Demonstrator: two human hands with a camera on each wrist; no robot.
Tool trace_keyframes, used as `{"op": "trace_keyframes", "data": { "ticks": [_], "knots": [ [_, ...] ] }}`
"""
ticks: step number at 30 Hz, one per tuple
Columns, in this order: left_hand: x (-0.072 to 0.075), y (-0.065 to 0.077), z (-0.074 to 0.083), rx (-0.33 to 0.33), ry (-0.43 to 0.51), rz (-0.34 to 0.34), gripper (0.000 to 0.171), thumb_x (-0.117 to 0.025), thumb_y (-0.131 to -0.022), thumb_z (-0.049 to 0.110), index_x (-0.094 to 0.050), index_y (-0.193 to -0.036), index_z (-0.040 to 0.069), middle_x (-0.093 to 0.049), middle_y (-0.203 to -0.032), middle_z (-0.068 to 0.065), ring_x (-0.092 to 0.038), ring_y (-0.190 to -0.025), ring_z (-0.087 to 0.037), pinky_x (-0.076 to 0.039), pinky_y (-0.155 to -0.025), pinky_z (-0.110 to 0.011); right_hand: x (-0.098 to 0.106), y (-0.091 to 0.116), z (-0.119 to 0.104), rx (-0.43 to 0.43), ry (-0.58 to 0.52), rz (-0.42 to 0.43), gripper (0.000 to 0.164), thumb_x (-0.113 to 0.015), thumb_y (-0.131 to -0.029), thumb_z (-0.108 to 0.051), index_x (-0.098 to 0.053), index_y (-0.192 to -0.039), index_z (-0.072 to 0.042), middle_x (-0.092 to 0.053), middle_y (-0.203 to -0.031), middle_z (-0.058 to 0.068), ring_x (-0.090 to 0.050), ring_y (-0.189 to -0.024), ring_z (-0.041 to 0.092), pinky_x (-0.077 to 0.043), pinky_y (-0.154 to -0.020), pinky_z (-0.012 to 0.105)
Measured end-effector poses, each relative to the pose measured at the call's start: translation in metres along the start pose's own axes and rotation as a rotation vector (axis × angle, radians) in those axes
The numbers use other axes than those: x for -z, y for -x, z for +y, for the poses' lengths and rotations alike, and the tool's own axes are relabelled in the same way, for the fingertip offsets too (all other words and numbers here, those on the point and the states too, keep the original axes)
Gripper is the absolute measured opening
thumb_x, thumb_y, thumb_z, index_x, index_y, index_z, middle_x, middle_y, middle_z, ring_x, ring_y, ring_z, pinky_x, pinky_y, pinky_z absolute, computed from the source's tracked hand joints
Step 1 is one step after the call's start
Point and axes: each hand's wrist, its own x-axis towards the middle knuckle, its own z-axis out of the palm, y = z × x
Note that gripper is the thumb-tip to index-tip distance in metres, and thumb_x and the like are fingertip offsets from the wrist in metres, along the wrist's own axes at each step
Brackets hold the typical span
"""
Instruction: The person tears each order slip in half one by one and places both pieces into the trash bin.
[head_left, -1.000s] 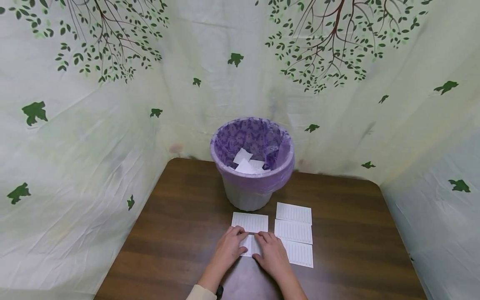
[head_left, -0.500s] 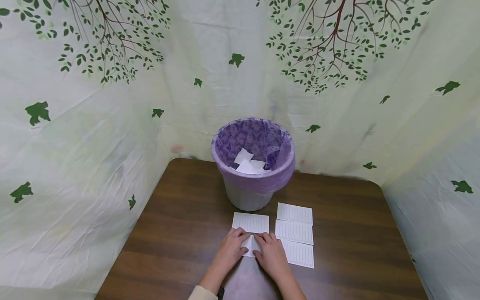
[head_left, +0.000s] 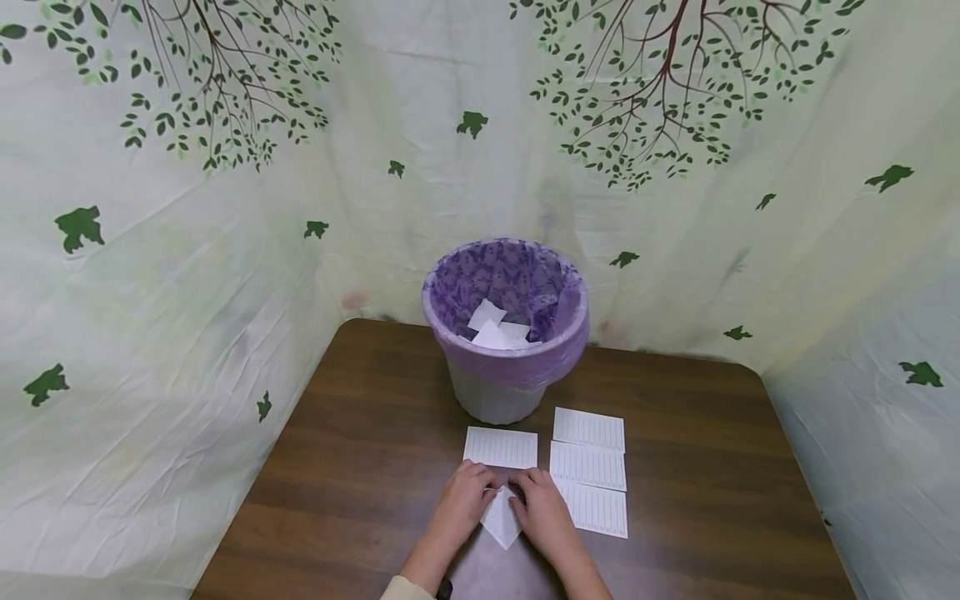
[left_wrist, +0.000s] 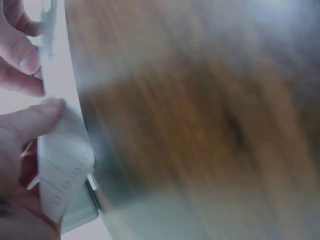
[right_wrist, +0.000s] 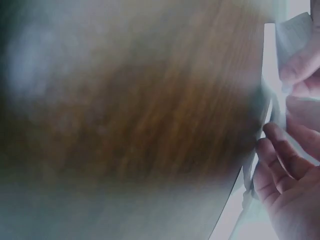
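Between the hands is a small white sheet of lined paper [head_left: 501, 521], turned so that one corner points toward the person. My left hand [head_left: 459, 500] pinches its left side between thumb and fingers. On the opposite side my right hand [head_left: 543, 508] grips it the same way, fingertips close to the left hand's. In the left wrist view the paper [left_wrist: 65, 165] bends away from a thumb, with a row of small printed squares near its edge. The fingers hide the paper's upper part in the head view.
A single lined sheet [head_left: 501, 447] lies just beyond the hands. To the right, three more sheets [head_left: 587, 467] form a column on the brown wooden table [head_left: 697, 467]. Behind stands a bin [head_left: 498, 396] with a purple liner [head_left: 517, 362], holding white paper pieces [head_left: 491, 333].
The sheet between the hands lay squarely under the fingers with a crease down its middle. Now it is turned, a corner toward the person, and the fingers have curled in around it.
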Motion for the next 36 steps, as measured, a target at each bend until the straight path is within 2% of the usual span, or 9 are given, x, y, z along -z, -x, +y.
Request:
{"op": "trace_keyframes", "data": {
  "ticks": [5, 8, 11, 15, 19, 22, 25, 31, 36],
  "knots": [
    [-0.002, 0.001, 0.001, -0.013, 0.075, 0.123, 0.017, -0.089, -0.077, 0.008, -0.076, -0.082, 0.016, -0.074, -0.083, 0.005, -0.062, -0.080, -0.015, -0.053, -0.068, -0.031, -0.001, -0.001, -0.001, -0.012, -0.032, 0.037, 0.010, -0.082, -0.090, -0.015, -0.079, -0.099, -0.013, -0.077, -0.094, -0.001, -0.065, -0.088, 0.016, -0.054, -0.075, 0.034],
    [-0.003, 0.001, 0.002, 0.000, 0.131, 0.165, 0.018, -0.090, -0.077, 0.006, -0.075, -0.082, 0.016, -0.074, -0.083, 0.004, -0.065, -0.080, -0.015, -0.055, -0.069, -0.033, 0.001, -0.002, -0.001, -0.043, -0.084, 0.062, 0.003, -0.081, -0.092, -0.013, -0.079, -0.093, -0.013, -0.075, -0.084, -0.003, -0.063, -0.077, 0.010, -0.050, -0.066, 0.028],
    [0.000, 0.000, 0.006, 0.073, 0.211, 0.125, 0.017, -0.087, -0.082, 0.007, -0.074, -0.085, 0.016, -0.077, -0.087, 0.003, -0.070, -0.084, -0.016, -0.056, -0.074, -0.031, 0.005, -0.004, -0.002, -0.065, -0.127, 0.079, 0.003, -0.080, -0.092, -0.011, -0.078, -0.090, -0.012, -0.073, -0.078, -0.003, -0.059, -0.068, 0.004, -0.047, -0.061, 0.024],
    [0.007, -0.002, 0.013, 0.158, 0.300, 0.055, 0.010, -0.082, -0.091, 0.012, -0.074, -0.095, 0.017, -0.080, -0.092, 0.004, -0.074, -0.088, -0.016, -0.058, -0.079, -0.032, 0.013, -0.005, -0.002, -0.069, -0.140, 0.087, 0.007, -0.078, -0.094, -0.009, -0.078, -0.088, -0.013, -0.072, -0.075, -0.004, -0.055, -0.066, 0.001, -0.045, -0.060, 0.023],
    [0.013, -0.006, 0.019, 0.126, 0.346, 0.065, 0.009, -0.079, -0.094, 0.014, -0.078, -0.103, 0.014, -0.081, -0.097, 0.003, -0.076, -0.094, -0.018, -0.059, -0.086, -0.035, 0.023, -0.005, -0.003, -0.042, -0.129, 0.103, 0.008, -0.078, -0.094, -0.009, -0.078, -0.088, -0.014, -0.075, -0.080, -0.001, -0.064, -0.071, 0.007, -0.050, -0.064, 0.026],
    [0.016, -0.009, 0.024, 0.087, 0.368, 0.089, 0.006, -0.078, -0.095, 0.014, -0.080, -0.101, 0.013, -0.080, -0.099, 0.002, -0.076, -0.096, -0.018, -0.059, -0.089, -0.035, 0.032, -0.005, -0.005, -0.008, -0.121, 0.131, 0.006, -0.079, -0.093, -0.008, -0.078, -0.089, -0.014, -0.078, -0.085, 0.001, -0.073, -0.079, 0.014, -0.057, -0.070, 0.029],
    [0.018, -0.012, 0.028, 0.076, 0.393, 0.108, 0.005, -0.079, -0.094, 0.014, -0.080, -0.098, 0.014, -0.080, -0.097, 0.003, -0.075, -0.095, -0.017, -0.057, -0.087, -0.034, 0.041, -0.004, -0.007, 0.017, -0.112, 0.155, 0.005, -0.079, -0.093, -0.008, -0.079, -0.090, -0.013, -0.078, -0.087, 0.001, -0.075, -0.082, 0.017, -0.059, -0.072, 0.031],
    [0.024, -0.018, 0.037, 0.140, 0.518, 0.113, 0.008, -0.080, -0.092, 0.014, -0.078, -0.099, 0.019, -0.079, -0.096, 0.005, -0.074, -0.094, -0.011, -0.057, -0.088, -0.031, 0.055, -0.003, -0.009, 0.036, -0.104, 0.192, 0.008, -0.081, -0.090, -0.006, -0.078, -0.090, -0.013, -0.077, -0.083, 0.000, -0.072, -0.079, 0.015, -0.058, -0.071, 0.030],
    [0.028, -0.022, 0.045, 0.222, 0.631, 0.118, 0.007, -0.081, -0.093, 0.015, -0.077, -0.097, 0.019, -0.079, -0.096, 0.005, -0.073, -0.095, -0.009, -0.058, -0.091, -0.030, 0.060, -0.003, -0.009, 0.009, -0.179, 0.217, 0.010, -0.082, -0.090, -0.007, -0.077, -0.090, -0.016, -0.074, -0.081, -0.003, -0.070, -0.077, 0.011, -0.058, -0.071, 0.029]
  ]
}}
